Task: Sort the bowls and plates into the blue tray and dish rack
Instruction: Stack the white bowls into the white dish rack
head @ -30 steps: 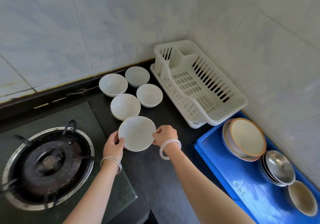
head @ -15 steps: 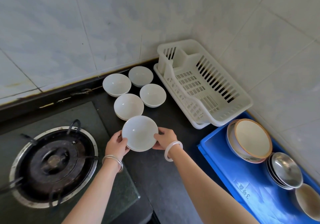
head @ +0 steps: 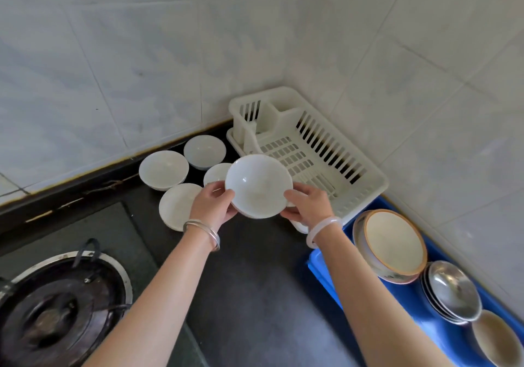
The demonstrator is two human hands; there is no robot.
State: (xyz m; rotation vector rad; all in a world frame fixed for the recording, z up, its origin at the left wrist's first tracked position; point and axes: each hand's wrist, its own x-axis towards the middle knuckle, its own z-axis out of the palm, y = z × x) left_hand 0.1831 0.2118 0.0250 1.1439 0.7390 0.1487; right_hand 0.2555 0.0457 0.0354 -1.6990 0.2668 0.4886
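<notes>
Lifted off the counter point(head: 255, 296) since a moment ago: white bowl point(head: 258, 186), pinched at its rim by left hand point(head: 213, 204) and right hand point(head: 309, 205) fingers, now at the dish rack's point(head: 334, 151) seven o'clock edge. Racking likely next; four bowls waiting.

stove burner point(head: 56, 310) and last tray bowl point(head: 499, 338) cut by frame edges

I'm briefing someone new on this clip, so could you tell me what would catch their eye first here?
Centre frame, both hands, left and right, hold a white bowl in front of the empty white dish rack in the corner. Four more white bowls sit on the dark counter behind. At right, the blue tray already holds a brown-rimmed bowl and steel dishes.
</notes>
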